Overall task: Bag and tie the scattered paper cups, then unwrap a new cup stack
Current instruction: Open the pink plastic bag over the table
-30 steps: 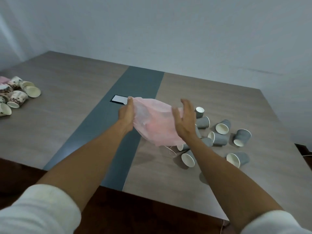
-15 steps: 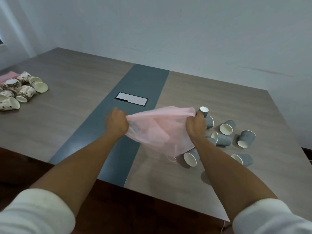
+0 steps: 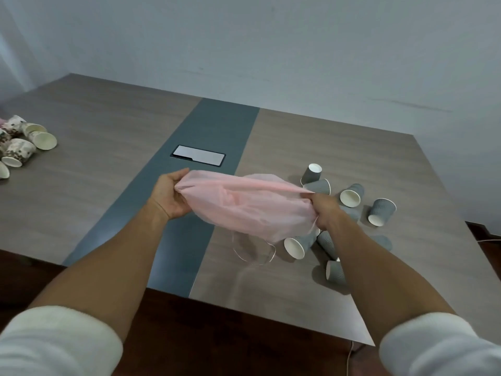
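While I am watching through the head camera, which is looking forward and down over a wood-grain table (image 3: 89, 191), I am seeing both bare forearms reaching out from white sleeves (image 3: 54, 346). The left hand (image 3: 169, 195) is gripping one end of a thin pink bag (image 3: 244, 204), its fingers curled round the bunched plastic and its thumb lying over the top edge. The right hand (image 3: 324, 210) is gripping the opposite end, fingers closed tight on the gathered film. Between the two hands the bag is stretching out in the air above the table, sagging in the middle, and a thin pink loop (image 3: 254, 251) is hanging from its underside just over the tabletop. The grey cups (image 3: 320, 187) are lying scattered on the right part of the table, near and partly behind the right hand and forearm; most are lying on their sides with white insides showing, one farther out (image 3: 381, 212) is tilting apart from the rest, and another (image 3: 334, 272) is lying close to the near edge, partly hidden by the forearm. None of them is sitting in the bag as far as I can tell. A dark grey strip (image 3: 217, 126) is running down the middle of the table, and a pale rectangular plate (image 3: 199, 159) is sitting flush in it just beyond the left hand. At the far left edge, well apart from everything else, a cluster of flower-patterned cups (image 3: 20, 149) is lying tumbled together. A pale wall (image 3: 271, 44) is standing behind the table.
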Demonstrator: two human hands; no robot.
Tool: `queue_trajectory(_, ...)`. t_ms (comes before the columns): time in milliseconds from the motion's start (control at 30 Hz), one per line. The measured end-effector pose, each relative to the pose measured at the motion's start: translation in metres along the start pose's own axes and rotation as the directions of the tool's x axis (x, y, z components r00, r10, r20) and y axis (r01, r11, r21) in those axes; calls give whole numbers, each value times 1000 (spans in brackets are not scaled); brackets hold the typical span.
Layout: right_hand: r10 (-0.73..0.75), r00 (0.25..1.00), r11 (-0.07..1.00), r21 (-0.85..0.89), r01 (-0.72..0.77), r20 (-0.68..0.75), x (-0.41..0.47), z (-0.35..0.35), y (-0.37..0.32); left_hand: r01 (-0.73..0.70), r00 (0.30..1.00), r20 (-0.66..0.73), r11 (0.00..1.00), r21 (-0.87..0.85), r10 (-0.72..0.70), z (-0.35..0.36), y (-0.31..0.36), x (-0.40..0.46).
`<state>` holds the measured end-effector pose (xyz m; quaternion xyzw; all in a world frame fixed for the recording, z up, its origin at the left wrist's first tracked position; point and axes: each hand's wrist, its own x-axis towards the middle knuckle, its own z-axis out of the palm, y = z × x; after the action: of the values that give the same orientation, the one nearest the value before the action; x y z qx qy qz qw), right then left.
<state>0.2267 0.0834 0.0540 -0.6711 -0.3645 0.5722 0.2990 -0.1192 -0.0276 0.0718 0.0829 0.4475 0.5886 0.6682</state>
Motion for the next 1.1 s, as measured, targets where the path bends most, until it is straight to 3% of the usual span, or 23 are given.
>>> queue_trajectory(67,123,929,988,47,-148,349,-8,-9,2,-84,995,44,993,-82,88,-1,-5,4)
queue_trajectory(133,80,849,962,182,-202,522,-6,-17,6,-130,988,73,987,-97,138,-6,-9,6)
queue_trajectory(267,-135,854,766,599,-232,503,3,-23,9,-111,991,64,991,-72,115,-18,-15,4)
queue_trajectory(333,-206,836,683,686,-250,509,7,-21,12,-107,994,18,992,-66,109,-21,-17,5)
queue_trajectory(467,-191,751,777,564,-278,632,3,-13,18,-78,995,-75,994,-73,72,-31,-5,5)
queue_trajectory(533,-184,707,816,507,-277,683,0,-10,17,-22,985,-169,993,118,42,-34,2,7)
queue_trajectory(600,-182,681,836,476,-272,709,-4,-3,13,81,934,-340,866,493,106,-39,4,12)
queue_trajectory(667,-155,665,862,428,-270,731,-8,8,10,93,845,-392,621,778,364,-39,-1,18)
queue_trajectory(733,-94,673,874,385,-297,734,-10,21,8,-73,800,-142,329,942,584,-26,-12,18)
queue_trajectory(767,-70,677,873,374,-315,733,-10,28,8,-204,810,68,171,964,583,-17,-20,17)
queue_trajectory(833,-46,683,862,375,-341,729,-10,38,10,-379,851,374,-62,923,369,8,-41,19)
queue_trajectory(867,-38,684,858,374,-351,728,-9,42,12,-394,874,417,-139,908,247,19,-53,21)
queue_trajectory(900,-35,686,859,373,-351,726,-7,42,14,-393,889,427,-207,896,162,24,-64,26)
queue_trajectory(967,-19,690,874,348,-340,723,-3,37,16,-366,895,422,-303,880,145,27,-79,38)
queue_trajectory(1033,10,720,923,271,-274,694,-3,29,11,-332,888,394,-263,906,237,27,-82,44)
queue_trajectory(1100,-1,869,985,149,-83,495,-2,27,4,-293,882,341,-189,937,323,29,-74,47)
